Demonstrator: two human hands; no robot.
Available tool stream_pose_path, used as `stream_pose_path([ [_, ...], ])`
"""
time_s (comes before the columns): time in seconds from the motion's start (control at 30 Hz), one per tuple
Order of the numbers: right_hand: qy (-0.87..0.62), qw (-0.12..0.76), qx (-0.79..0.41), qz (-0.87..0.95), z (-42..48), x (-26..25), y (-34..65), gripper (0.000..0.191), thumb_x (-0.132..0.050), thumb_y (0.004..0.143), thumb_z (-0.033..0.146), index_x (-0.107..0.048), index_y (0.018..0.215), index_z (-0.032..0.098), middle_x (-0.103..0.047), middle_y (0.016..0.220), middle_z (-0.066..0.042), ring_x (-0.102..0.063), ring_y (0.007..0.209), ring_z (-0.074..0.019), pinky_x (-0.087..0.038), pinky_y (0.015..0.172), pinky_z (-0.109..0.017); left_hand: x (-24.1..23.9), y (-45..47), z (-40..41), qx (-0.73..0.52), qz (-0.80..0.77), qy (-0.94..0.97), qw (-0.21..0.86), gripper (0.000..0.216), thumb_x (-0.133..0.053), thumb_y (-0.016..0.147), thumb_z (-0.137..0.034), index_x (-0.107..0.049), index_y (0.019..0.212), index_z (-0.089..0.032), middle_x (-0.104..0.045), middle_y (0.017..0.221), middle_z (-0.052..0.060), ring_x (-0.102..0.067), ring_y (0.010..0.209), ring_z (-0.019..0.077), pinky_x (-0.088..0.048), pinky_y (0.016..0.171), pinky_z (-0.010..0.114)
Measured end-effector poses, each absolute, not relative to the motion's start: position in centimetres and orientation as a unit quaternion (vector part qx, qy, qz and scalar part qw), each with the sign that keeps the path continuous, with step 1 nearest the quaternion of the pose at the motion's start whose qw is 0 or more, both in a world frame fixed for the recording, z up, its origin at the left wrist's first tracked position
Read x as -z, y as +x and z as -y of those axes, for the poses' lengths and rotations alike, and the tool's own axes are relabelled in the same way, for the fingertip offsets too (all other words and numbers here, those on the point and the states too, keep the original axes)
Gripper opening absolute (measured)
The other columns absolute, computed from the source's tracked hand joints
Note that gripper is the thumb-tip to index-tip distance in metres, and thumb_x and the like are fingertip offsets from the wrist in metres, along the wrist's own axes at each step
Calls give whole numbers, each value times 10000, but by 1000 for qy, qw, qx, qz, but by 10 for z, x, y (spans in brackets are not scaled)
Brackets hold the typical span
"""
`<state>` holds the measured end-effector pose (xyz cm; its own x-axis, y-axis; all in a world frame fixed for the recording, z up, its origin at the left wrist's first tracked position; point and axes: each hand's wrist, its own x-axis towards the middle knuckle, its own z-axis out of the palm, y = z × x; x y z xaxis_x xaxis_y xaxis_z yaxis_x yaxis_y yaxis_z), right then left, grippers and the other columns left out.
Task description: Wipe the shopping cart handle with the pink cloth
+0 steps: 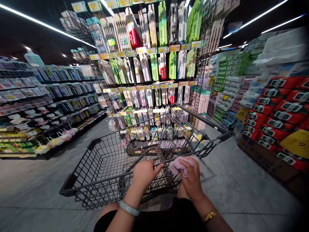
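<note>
A black wire shopping cart stands sideways in front of me, with no goods showing in its basket. My left hand is closed over the cart's near top rim, its thumb pointing right along the bar and its other fingers hidden behind. Just to the right, my right hand grips a crumpled lavender cloth. The cloth rests against the same rim, closer to the cart's handle. A pale bangle circles my left wrist and a gold bracelet my right.
Beyond the cart rises a rack of packaged toothbrushes with price tags. Shelves of packaged goods line the left aisle. Stacked red-orange packs on cardboard stand at the right. Grey tiled floor surrounds the cart.
</note>
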<state>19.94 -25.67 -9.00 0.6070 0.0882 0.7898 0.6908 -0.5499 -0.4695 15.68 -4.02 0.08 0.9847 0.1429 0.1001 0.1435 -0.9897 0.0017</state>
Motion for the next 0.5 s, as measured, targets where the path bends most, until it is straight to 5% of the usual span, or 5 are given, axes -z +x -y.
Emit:
stream_pose_path([
  [0.2,-790,350,421,277,262,102,216,455,-501,766,38,-593,1151,264,-499,1185,-86,-473,1130,-268,-444,983,-530,-3,158,42,37,79,-996,2,714,-262,870,-758,-688,813,-188,-690,738,113,-664,737,263,-422,609,306],
  [0.33,-829,344,312,312,263,136,200,521,-465,733,3,-603,1163,264,-523,1172,-83,-485,1126,-251,-479,964,-472,-3,158,42,34,73,-997,1,735,-227,867,-771,-685,816,-198,-689,733,109,-661,727,271,-427,612,318],
  [0.5,-805,405,359,244,269,91,202,441,-543,793,97,-579,1196,275,-504,1207,-79,-479,1160,-252,-432,1017,-497,-2,158,43,33,71,-997,10,761,-195,857,-787,-681,806,-203,-681,715,103,-661,724,279,-424,607,321],
])
